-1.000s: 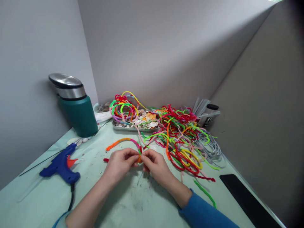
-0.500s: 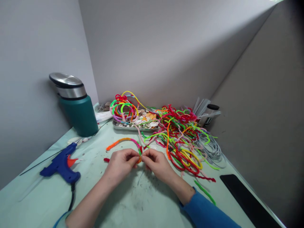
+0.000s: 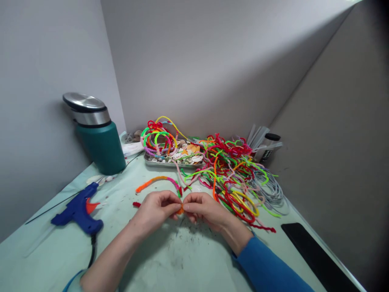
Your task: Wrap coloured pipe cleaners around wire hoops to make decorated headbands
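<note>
**Left hand (image 3: 156, 211) and right hand (image 3: 205, 209) pinch one orange piece (image 3: 180, 210)**

In the head view, both hands are drawn in narrow, fingertips nearly meeting around the orange piece, which sits between them, low in the middle of the scene, above the counter (image 3: 152, 259). Gripping from either side so close together probably lets each hand steady the piece against the other. So little of it shows that I cannot tell its long axis.

Just beyond the fingers lies a fuzzy multicoloured strip (image 3: 164, 178). It arches: its orange end points left and slightly toward the person, the crown bows away, and the pink and green end turns down toward the fingertips. Whether it joins the orange piece is hidden. Its long axis runs mainly left to right, and the bend likely holds by its own stiffness.

A red piece (image 3: 136, 205) lies beside the left hand. The glue gun (image 3: 79, 209) rests further left, while the tangled pile (image 3: 227, 148) spreads to the right, perhaps for easy reach.
</note>
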Demonstrator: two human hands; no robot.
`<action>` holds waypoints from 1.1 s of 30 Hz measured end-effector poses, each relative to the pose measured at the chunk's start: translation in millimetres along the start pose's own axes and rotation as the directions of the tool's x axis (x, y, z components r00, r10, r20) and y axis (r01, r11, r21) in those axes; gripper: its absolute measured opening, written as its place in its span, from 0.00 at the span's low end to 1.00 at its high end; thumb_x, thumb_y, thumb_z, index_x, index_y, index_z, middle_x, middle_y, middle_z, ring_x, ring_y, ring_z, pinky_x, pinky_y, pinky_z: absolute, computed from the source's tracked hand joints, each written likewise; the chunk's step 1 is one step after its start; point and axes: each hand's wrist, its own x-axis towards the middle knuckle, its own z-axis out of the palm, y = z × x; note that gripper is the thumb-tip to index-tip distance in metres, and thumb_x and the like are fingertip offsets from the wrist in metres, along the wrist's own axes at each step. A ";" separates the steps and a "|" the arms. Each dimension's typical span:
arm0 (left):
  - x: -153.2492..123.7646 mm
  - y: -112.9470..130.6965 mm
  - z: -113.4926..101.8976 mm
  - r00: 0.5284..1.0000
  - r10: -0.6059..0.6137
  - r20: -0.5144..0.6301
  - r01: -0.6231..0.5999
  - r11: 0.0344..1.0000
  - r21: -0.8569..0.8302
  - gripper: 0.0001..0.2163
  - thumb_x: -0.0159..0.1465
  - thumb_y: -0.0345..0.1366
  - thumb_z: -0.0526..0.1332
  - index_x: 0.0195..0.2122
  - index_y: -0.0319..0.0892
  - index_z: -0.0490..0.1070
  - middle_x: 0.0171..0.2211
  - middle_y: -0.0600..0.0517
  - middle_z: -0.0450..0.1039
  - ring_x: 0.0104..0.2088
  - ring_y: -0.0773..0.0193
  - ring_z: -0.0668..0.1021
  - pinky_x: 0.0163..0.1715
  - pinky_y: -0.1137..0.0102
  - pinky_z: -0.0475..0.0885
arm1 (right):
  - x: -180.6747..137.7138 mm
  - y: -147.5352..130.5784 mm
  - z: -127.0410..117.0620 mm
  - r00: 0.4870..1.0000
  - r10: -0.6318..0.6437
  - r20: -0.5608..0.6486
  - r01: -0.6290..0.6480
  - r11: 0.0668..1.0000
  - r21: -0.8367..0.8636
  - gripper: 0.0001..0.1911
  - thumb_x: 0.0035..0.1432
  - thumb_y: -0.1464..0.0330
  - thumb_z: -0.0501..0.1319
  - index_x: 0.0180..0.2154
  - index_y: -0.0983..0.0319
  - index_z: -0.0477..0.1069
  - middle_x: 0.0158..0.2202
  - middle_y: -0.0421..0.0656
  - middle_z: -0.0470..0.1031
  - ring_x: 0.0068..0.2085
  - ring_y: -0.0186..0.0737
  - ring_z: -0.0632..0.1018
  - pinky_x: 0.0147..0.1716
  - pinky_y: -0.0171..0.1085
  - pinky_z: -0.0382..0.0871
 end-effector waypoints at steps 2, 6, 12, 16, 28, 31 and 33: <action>-1.2 -1.1 -0.2 0.999 0.037 0.013 -0.038 0.994 0.103 0.05 0.53 0.35 0.59 0.26 0.40 0.73 0.20 0.54 0.71 0.22 0.66 0.73 0.23 0.74 0.64 | 0.0 0.2 -3.3 0.999 0.035 0.041 -0.035 0.999 -0.001 0.07 0.48 0.68 0.63 0.27 0.65 0.68 0.18 0.35 0.67 0.17 0.26 0.66 0.17 0.27 0.56; -4.9 2.1 0.7 0.991 0.127 0.040 -0.133 0.936 0.325 0.07 0.54 0.34 0.57 0.26 0.42 0.74 0.19 0.54 0.71 0.22 0.66 0.72 0.24 0.74 0.63 | -0.5 1.2 -7.1 0.989 0.119 0.093 -0.119 0.993 -0.004 0.07 0.47 0.69 0.63 0.26 0.66 0.68 0.19 0.36 0.67 0.17 0.26 0.66 0.16 0.27 0.56; -6.2 5.8 2.1 0.974 0.226 0.004 -0.195 0.833 0.517 0.08 0.54 0.31 0.55 0.25 0.43 0.74 0.22 0.54 0.73 0.25 0.65 0.73 0.26 0.74 0.62 | 1.6 6.6 -1.0 0.995 0.098 0.020 -0.097 0.994 -0.048 0.04 0.47 0.71 0.60 0.25 0.66 0.68 0.18 0.35 0.66 0.17 0.25 0.65 0.15 0.26 0.56; -5.4 4.6 0.1 0.979 0.202 -0.030 -0.157 0.837 0.524 0.08 0.54 0.31 0.55 0.25 0.43 0.74 0.21 0.54 0.72 0.24 0.65 0.72 0.25 0.74 0.61 | 3.2 7.9 1.9 0.997 0.048 -0.053 -0.054 0.990 -0.130 0.04 0.49 0.70 0.60 0.27 0.65 0.68 0.16 0.35 0.65 0.17 0.26 0.66 0.14 0.26 0.56; -5.0 6.2 -2.4 0.977 0.214 0.009 -0.199 0.893 0.404 0.07 0.56 0.31 0.55 0.27 0.42 0.74 0.22 0.55 0.72 0.24 0.67 0.72 0.25 0.75 0.63 | 2.8 5.8 -9.0 0.938 0.225 0.265 -0.309 0.888 0.341 0.06 0.50 0.70 0.63 0.29 0.67 0.68 0.24 0.38 0.67 0.18 0.25 0.65 0.12 0.25 0.53; -5.9 7.1 -2.8 0.968 0.251 0.021 -0.236 0.875 0.423 0.07 0.56 0.30 0.56 0.26 0.42 0.74 0.22 0.55 0.72 0.25 0.67 0.72 0.27 0.75 0.63 | 2.9 5.2 -8.2 0.932 0.221 0.287 -0.321 0.869 0.375 0.06 0.48 0.71 0.63 0.29 0.66 0.68 0.25 0.38 0.67 0.18 0.24 0.64 0.12 0.25 0.51; -6.5 7.6 -2.9 0.966 0.259 0.023 -0.243 0.868 0.433 0.07 0.56 0.30 0.56 0.26 0.42 0.74 0.22 0.55 0.72 0.25 0.67 0.72 0.27 0.75 0.63 | 2.5 4.7 -6.8 0.945 0.200 0.261 -0.286 0.891 0.354 0.06 0.48 0.71 0.64 0.28 0.66 0.67 0.24 0.38 0.67 0.18 0.24 0.64 0.13 0.25 0.51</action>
